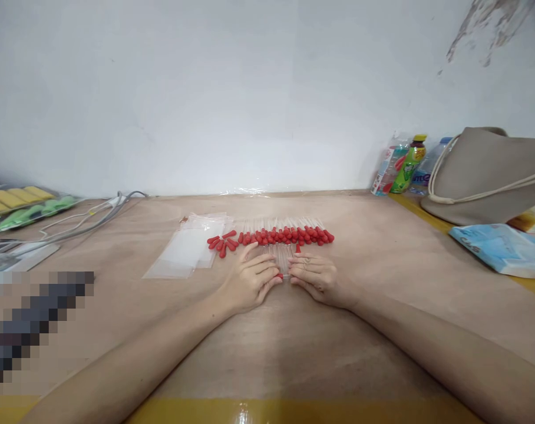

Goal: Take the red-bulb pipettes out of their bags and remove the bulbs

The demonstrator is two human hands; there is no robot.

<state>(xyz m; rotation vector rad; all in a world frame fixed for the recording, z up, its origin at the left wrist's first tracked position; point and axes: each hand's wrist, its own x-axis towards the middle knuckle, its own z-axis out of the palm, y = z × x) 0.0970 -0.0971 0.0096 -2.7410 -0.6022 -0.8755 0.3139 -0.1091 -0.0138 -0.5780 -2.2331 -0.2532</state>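
My left hand pinches a red rubber dropper bulb between thumb and fingers. Close beside it, my right hand is closed in a pinch on a thin clear dropper tube, mostly hidden by the fingers. Between and behind the hands lie loose clear tubes side by side. One red bulb shows just beyond my right fingertips. Farther back is a row of droppers, red bulbs towards me and clear tubes pointing away. Several loose red bulbs lie left of that row.
Clear plastic bags lie to the left. Cables and yellow and green packs are farther left. Bottles, a beige bag and a blue tissue pack are at right. A white wall borders the table.
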